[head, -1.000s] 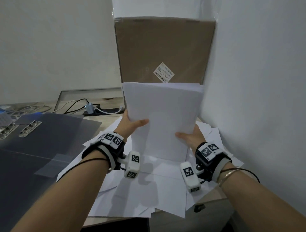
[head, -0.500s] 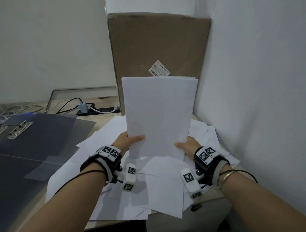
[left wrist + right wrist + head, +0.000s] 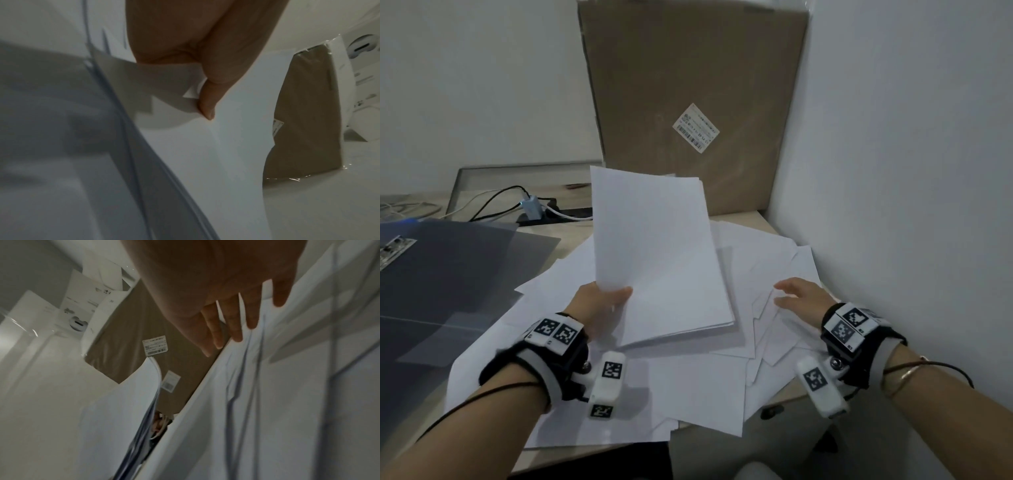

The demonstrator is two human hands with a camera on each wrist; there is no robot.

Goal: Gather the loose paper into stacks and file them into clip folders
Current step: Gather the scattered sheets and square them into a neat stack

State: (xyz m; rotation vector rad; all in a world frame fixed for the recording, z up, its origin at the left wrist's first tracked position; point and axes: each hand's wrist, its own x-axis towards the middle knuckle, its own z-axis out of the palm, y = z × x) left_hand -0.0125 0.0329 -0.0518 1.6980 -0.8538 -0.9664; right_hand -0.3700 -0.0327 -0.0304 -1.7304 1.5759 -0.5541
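My left hand point(image 3: 599, 305) grips a squared stack of white paper point(image 3: 657, 253) by its lower left corner, thumb on top, and the stack tilts up over the desk. In the left wrist view the thumb point(image 3: 207, 104) pinches the stack point(image 3: 205, 162). My right hand point(image 3: 799, 294) is off the stack, fingers straight, over the loose white sheets point(image 3: 767, 260) scattered at the right. The right wrist view shows its spread fingers point(image 3: 234, 324) just above those sheets point(image 3: 287, 402). A dark open clip folder point(image 3: 448, 274) lies at the left, its metal clip point(image 3: 393, 248) at the far left edge.
A tall brown cardboard box point(image 3: 688, 102) stands against the back wall, with a white wall point(image 3: 911, 171) close on the right. Cables and a power strip point(image 3: 534, 209) lie behind the folder. More loose sheets point(image 3: 654, 394) cover the desk up to its front edge.
The right hand has let go of the stack and moved right onto the loose sheets. The stack, held upright by both hands before, now leans left and lower in the left hand alone.
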